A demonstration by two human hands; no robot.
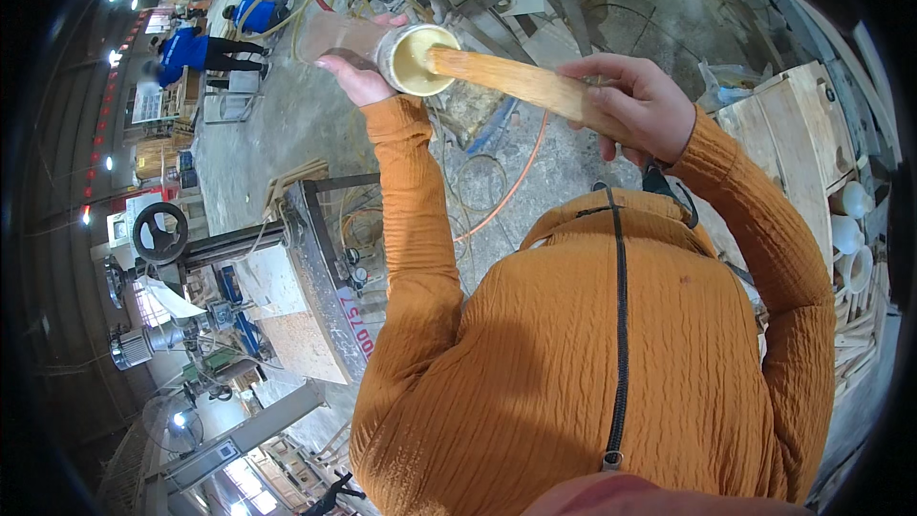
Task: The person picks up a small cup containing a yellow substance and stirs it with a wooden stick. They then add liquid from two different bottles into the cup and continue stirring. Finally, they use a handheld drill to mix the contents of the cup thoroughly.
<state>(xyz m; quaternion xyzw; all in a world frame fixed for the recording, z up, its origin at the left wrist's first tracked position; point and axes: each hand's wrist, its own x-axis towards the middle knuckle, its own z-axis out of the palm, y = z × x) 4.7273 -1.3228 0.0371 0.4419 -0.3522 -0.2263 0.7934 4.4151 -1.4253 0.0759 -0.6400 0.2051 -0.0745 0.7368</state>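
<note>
My left hand [359,79] is wrapped round a round container [407,75], tipped so its open mouth faces right. A pale yellow, creamy coating covers the inside, and the outer wall looks see-through toward the left. In my right hand [645,107] is a flat wooden stick [521,78], gripped at its wide right end between thumb and fingers. The stick's narrower left tip reaches into the container's mouth, against the pale yellow stuff. Exactly how deep the tip goes cannot be told.
At left stands a machine with a black handwheel [159,232] and a metal-edged table [330,291]. Hoses [521,177] lie on the concrete floor below my hands. Wooden boards [793,129] and white containers [850,234] are at right. Two people in blue tops [181,53] are far off at upper left.
</note>
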